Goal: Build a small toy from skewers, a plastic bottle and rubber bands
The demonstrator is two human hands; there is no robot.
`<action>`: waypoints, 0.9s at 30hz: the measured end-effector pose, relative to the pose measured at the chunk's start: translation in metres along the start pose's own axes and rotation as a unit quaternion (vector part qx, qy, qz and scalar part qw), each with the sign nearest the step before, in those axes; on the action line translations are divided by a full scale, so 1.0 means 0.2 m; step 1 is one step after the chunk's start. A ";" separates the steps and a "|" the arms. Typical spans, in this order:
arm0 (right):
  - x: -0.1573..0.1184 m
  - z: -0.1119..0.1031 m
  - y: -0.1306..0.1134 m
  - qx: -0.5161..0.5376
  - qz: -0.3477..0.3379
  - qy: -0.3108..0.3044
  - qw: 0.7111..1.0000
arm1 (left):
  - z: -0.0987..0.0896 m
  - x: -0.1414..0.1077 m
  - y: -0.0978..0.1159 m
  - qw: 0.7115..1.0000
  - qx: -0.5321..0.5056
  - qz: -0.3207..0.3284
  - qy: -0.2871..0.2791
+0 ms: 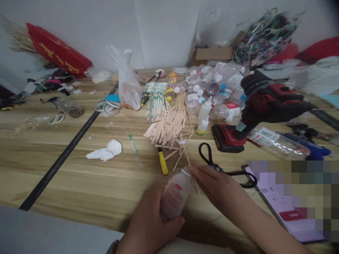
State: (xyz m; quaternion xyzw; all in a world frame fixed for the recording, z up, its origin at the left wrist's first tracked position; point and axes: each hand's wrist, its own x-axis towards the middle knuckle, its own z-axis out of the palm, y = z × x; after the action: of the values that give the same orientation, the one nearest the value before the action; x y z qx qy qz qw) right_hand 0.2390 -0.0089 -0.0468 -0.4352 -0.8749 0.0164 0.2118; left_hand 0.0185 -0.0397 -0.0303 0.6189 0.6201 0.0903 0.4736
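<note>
My left hand point(155, 215) is wrapped around a small clear plastic bottle point(176, 195) with red print on its label. The bottle leans to the right, its white-ringed neck towards my other hand. My right hand point(217, 183) has its fingers pressed together at the bottle's mouth; whatever they may hold there is hidden. Just beyond the bottle lie a yellow-handled tool point(162, 162) and thin wooden sticks point(182, 158). Black-handled scissors point(217, 167) lie beside and partly behind my right hand.
Popsicle sticks point(169, 127) are heaped mid-table. Behind them are paper-wrapped straws point(158, 102) and several empty bottles point(206, 76). A red-black cordless drill point(265, 106) stands at right, near a phone point(286, 208). Crumpled tissue point(106, 151) and a white plastic bag point(128, 81) are left.
</note>
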 end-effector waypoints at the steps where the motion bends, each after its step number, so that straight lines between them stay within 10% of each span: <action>1: -0.01 0.00 0.00 -0.004 -0.001 -0.002 1.000 | 0.00 0.00 0.00 1.000 0.003 0.002 -0.001; 27: -0.07 0.05 -0.09 -0.123 -0.019 0.028 0.992 | 0.03 -0.06 0.03 0.999 0.029 -0.005 -0.016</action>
State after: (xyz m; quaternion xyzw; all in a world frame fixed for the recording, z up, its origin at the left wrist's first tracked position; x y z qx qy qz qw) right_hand 0.2284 -0.0291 -0.0561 -0.4418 -0.8720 -0.1078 0.1811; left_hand 0.0248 -0.0514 -0.0241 0.6306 0.6180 0.0605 0.4656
